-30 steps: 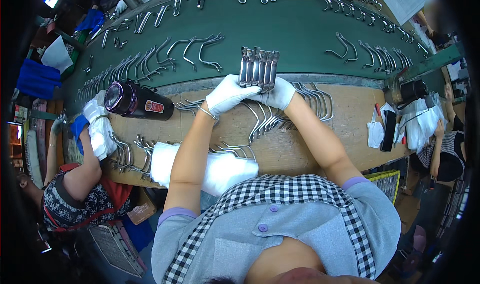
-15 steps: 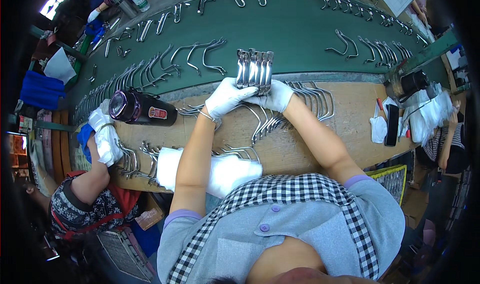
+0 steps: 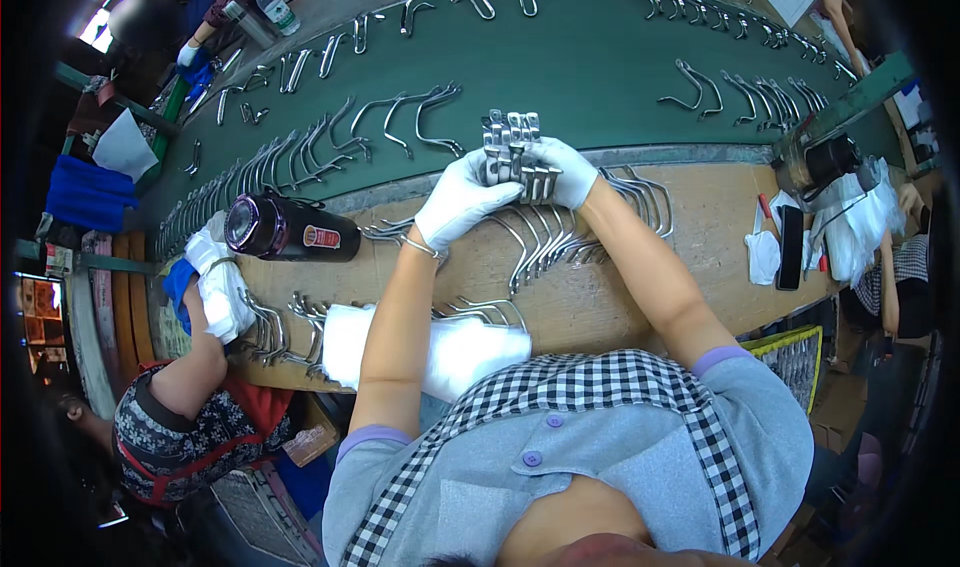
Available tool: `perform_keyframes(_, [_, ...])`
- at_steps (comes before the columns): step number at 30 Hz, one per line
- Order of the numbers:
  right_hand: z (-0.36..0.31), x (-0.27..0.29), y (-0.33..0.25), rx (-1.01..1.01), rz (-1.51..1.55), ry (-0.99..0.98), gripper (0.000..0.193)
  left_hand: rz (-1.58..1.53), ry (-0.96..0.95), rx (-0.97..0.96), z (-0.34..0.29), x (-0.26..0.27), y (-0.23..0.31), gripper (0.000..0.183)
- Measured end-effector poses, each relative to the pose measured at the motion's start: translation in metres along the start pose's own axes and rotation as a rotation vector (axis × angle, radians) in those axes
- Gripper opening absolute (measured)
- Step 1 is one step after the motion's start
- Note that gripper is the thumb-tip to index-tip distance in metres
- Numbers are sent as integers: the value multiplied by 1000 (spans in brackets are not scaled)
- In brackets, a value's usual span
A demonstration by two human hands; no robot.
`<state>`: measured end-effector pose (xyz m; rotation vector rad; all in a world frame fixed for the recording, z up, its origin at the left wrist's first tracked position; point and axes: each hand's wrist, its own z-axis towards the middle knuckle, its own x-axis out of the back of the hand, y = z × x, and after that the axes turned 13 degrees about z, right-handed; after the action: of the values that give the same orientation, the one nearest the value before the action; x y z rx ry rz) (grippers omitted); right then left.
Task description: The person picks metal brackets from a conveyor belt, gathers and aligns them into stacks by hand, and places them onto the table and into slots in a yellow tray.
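Clock is centred on the bundle, 12 = away from wearer.

Flat green work surface point(image 3: 580, 77) fills 12; brown wooden bench point(image 3: 710, 282) spans the 6 side. Folded white sheet material point(image 3: 475, 352) on the bench at 7, fan of curved silver metal rods point(image 3: 545, 255) near 6, black cylindrical bottle point(image 3: 290, 229) on its side between 8 and 9.

White-gloved left hand point(image 3: 462, 205) comes in from 8, white-gloved right hand point(image 3: 565, 172) from 3–4. Both grasp the bundle of short shiny metal pieces point(image 3: 518, 155); right finger placement partly hidden. Bundle sits between the palms, above the green/brown seam. Row runs 9–3; piece long axes look roughly 12–6, foreshortened, exact tilt can't tell. Neither hand nearer: both touching.
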<state>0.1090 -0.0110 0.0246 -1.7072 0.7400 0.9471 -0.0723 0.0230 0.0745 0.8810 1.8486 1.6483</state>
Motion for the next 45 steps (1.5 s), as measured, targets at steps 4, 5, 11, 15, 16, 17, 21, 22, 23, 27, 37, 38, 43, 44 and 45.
perform_keyframes(4, [-6,-4,-7,90,-118,83,26,64,8,-29,-2,-6,8,35])
perform_keyframes(5, [-6,-4,-7,65,-120,87,27,119,27,-97,-1,-5,7,35])
perform_keyframes(11, [-11,-7,-2,42,-82,6,29,-77,52,-181,-6,4,3,25])
perform_keyframes(15, [-3,2,7,-15,-40,71,25,-256,62,-303,1,11,-7,31])
perform_keyframes(16, [-1,6,8,-45,-33,93,24,-244,71,-310,1,13,-7,33])
perform_keyframes(17, [-4,-6,4,-95,-51,148,24,-234,102,-295,1,13,-9,31])
perform_keyframes(21, [16,8,1,27,-300,112,25,-216,162,-331,0,10,-8,26])
perform_keyframes(22, [22,16,-4,119,-487,127,25,-257,147,-415,0,6,-5,23])
perform_keyframes(23, [32,30,-11,293,-732,113,24,-321,143,-500,2,7,-5,23])
perform_keyframes(27, [38,38,-76,185,-1041,282,28,-499,199,-553,2,16,1,31])
perform_keyframes(37, [31,76,-229,-105,-2115,528,30,-519,222,-360,12,27,-22,26])
perform_keyframes(38, [27,77,-239,-133,-2126,577,28,-528,227,-312,11,28,-24,22])
perform_keyframes(43, [-5,44,-268,-111,-2172,639,27,-508,266,-230,13,22,-24,21])
perform_keyframes(44, [-13,20,-253,-66,-2059,608,29,-474,265,-230,12,21,-22,22])
perform_keyframes(45, [-23,10,-238,-1,-1735,501,31,-438,252,-232,11,18,-18,23])
